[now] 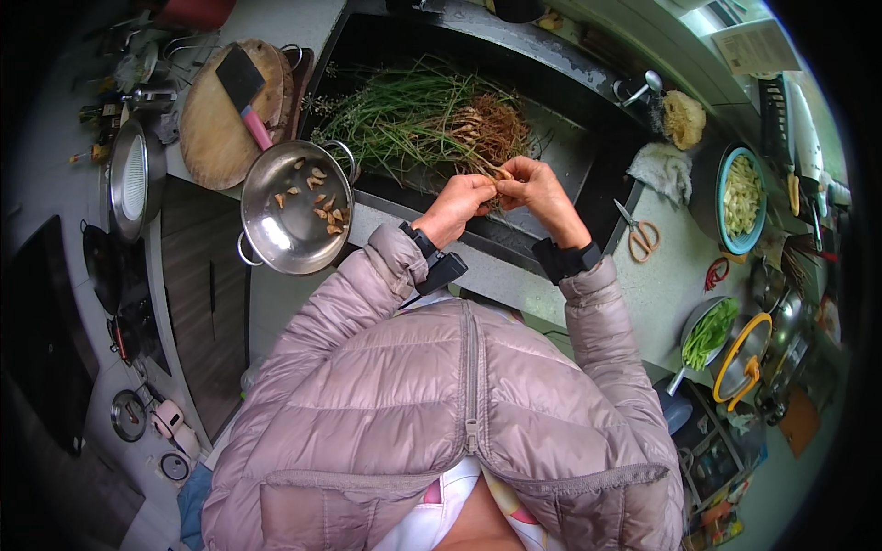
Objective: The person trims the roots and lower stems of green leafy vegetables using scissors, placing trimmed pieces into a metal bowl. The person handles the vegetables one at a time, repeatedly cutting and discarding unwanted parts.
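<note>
Over the near edge of the sink [561, 127], my left hand [455, 206] and my right hand [541, 196] meet, fingertips pinched together on a small root bulb [504, 175]. Behind them in the sink lies a large heap of long green plants [406, 117], their brown, stringy roots [496, 127] turned to the right. Pale bulbs show among these roots. To the left of my left hand, a two-handled stainless steel pan [289, 234] holds several small brownish bulbs [324, 203]. My fingers hide much of the piece between them.
A cleaver [242, 89] with a pink handle lies on a round wooden chopping board [196, 138]. Orange-handled scissors [641, 237] rest right of the sink, near a white cloth [661, 169]. Farther right stand a blue colander [734, 241] of pale sliced pieces and a pan of green leaves [710, 334].
</note>
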A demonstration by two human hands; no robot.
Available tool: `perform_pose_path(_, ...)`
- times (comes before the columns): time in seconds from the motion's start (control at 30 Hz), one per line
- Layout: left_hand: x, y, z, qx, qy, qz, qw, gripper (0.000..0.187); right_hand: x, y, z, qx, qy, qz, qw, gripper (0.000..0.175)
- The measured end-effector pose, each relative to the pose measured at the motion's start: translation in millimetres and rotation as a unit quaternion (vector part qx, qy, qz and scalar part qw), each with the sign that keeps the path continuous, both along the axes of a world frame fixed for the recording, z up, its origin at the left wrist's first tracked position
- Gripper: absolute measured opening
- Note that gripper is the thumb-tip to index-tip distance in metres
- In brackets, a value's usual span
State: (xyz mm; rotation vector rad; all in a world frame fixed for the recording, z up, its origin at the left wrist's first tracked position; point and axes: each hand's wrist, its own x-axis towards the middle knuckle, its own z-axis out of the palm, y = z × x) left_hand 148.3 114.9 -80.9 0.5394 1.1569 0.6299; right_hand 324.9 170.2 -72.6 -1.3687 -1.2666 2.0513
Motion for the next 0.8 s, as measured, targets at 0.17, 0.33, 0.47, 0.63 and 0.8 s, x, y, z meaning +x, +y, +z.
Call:
perform_pose_path(0.17,-21.6,3.8,16.9,0.164,0.166,-0.036,0.972,0.025,8.4,-1.3,5.5,0.117,-0.111,-0.035,0.986,0.009)
perform_pose_path(0.33,-27.9,32.4,32.6,0.284,0.204,-0.045,0.936,0.024,25.5,-0.5,36.2,0.293,-0.137,0.06,0.944,0.016)
perform_pose_path(0.47,-19.7,49.9,13.4,0.334,0.206,-0.186,0.901,0.027,28.5,7.5,46.3,0.286,-0.131,0.05,0.948,0.014)
perform_pose_path(0.63,-45.6,43.2,12.2,0.288,0.396,-0.136,0.861,0.04,47.1,6.5,49.7,0.206,-0.126,0.063,0.968,0.015)
perform_pose_path(0.8,-21.2,36.5,42.0,0.371,0.243,-0.237,0.864,0.041,31.3,0.8,49.6,0.251,-0.094,0.134,0.954,0.011)
